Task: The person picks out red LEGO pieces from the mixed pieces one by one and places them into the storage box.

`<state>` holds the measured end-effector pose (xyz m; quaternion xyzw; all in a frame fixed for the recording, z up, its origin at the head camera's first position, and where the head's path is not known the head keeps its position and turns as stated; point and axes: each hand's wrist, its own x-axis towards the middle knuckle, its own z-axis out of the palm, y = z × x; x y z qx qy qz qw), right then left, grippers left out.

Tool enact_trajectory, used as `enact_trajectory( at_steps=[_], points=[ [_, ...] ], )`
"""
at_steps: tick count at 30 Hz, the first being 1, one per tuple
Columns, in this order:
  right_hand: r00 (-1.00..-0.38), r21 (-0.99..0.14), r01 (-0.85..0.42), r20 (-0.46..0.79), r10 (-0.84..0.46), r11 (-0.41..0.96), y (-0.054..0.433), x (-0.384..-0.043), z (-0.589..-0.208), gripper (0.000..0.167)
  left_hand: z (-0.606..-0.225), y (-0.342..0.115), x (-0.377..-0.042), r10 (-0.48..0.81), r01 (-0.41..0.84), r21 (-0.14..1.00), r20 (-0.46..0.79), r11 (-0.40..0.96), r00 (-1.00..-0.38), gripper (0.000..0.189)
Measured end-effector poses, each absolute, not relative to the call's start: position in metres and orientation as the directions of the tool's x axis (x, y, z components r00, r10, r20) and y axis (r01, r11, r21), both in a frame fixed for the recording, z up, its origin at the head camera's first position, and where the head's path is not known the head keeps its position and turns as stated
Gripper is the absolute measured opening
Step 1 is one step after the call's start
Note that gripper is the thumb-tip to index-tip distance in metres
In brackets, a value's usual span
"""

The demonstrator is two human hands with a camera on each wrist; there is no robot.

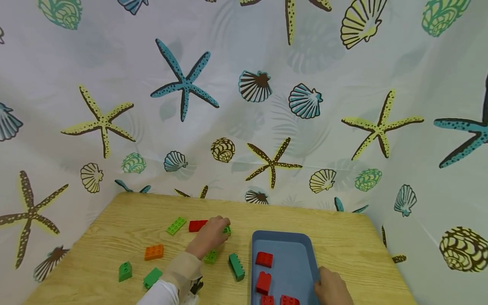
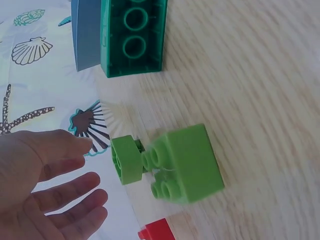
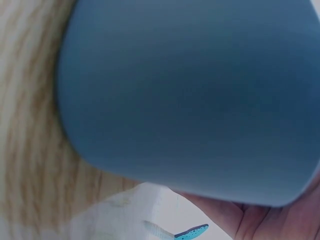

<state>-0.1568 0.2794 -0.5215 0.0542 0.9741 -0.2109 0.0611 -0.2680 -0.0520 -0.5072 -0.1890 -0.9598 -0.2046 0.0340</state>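
Observation:
My left hand reaches over the far middle of the table, beside a green block and a red block. In the left wrist view its fingers are spread and slightly bent, apart from a small light green block. A larger light green block is closer to that camera. My right hand grips the right rim of a blue-grey tray holding several red blocks. The tray's outer wall fills most of the right wrist view, hiding much of the hand.
Left of the tray lies a dark green block. Farther left are an orange block, a flat light green block and two green blocks. A patterned curtain hangs behind the wooden table.

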Motion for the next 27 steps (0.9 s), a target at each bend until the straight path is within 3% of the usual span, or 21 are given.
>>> enact_trajectory(
  at_steps=[8,27],
  points=[
    [-0.988,-0.412,0.127,-0.131,0.080,0.902,0.278,-0.156,-0.521,0.006,-0.512,-0.062,-0.275,0.289,0.300,0.391,0.089,0.870,-0.953,0.031],
    [-0.990,-0.406,0.115,-0.123,0.070,0.906,0.281,-0.155,-0.522,0.005,-0.511,-0.080,-0.276,0.260,0.264,0.387,0.063,0.884,-0.963,0.034]
  ],
)
